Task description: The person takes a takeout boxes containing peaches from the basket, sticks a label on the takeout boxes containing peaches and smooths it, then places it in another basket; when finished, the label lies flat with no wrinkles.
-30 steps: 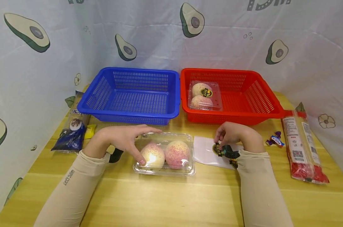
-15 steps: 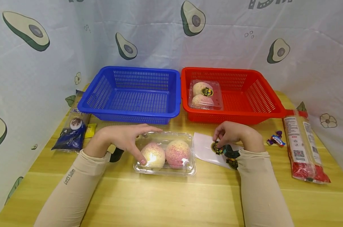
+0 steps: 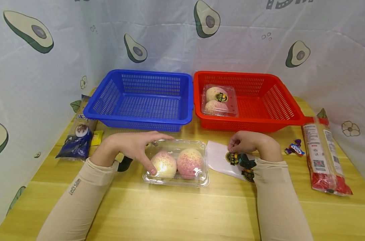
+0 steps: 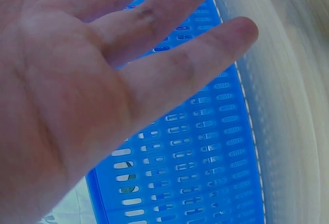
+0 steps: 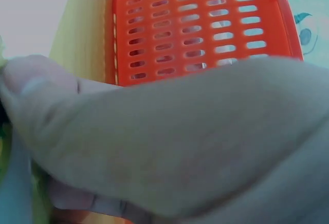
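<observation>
Your left hand (image 3: 131, 147) is resting over the left end of the clear clamshell box (image 3: 176, 163), fingers (image 3: 149, 165) spread and relaxed along its lid and front edge, thumb lying on top. The box, holding two pink-speckled buns, is sitting on the counter (image 3: 170, 211) in front of the blue basket (image 3: 140, 100). Your right hand (image 3: 250, 142) is curling over the white sticker sheet (image 3: 220, 160) just right of the box, fingertips pinching a round label (image 3: 231, 157) on it.
</observation>
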The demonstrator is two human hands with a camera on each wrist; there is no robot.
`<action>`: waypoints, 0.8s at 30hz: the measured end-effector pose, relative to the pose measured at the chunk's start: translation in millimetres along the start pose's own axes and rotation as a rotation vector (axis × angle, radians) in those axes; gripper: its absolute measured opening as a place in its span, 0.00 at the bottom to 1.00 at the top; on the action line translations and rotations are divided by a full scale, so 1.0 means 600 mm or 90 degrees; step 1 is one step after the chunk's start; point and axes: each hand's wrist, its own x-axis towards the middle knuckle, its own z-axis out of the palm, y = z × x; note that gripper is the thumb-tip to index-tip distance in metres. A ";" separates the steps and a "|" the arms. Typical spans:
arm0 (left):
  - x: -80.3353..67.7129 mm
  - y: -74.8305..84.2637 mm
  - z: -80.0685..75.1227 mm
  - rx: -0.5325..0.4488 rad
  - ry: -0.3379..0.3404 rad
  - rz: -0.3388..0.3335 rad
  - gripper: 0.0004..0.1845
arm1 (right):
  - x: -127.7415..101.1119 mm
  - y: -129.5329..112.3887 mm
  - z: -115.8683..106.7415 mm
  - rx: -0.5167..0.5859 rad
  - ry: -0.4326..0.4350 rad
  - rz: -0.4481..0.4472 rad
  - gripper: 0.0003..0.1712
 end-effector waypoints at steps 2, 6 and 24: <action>0.000 0.000 0.000 -0.005 -0.001 0.000 0.58 | -0.001 0.001 -0.001 0.007 -0.012 -0.008 0.05; 0.000 0.000 0.001 -0.009 -0.002 0.004 0.58 | -0.006 0.002 -0.004 0.022 -0.023 -0.030 0.06; 0.000 -0.002 -0.002 0.013 -0.003 0.014 0.58 | -0.062 -0.107 -0.022 0.077 0.159 -0.209 0.08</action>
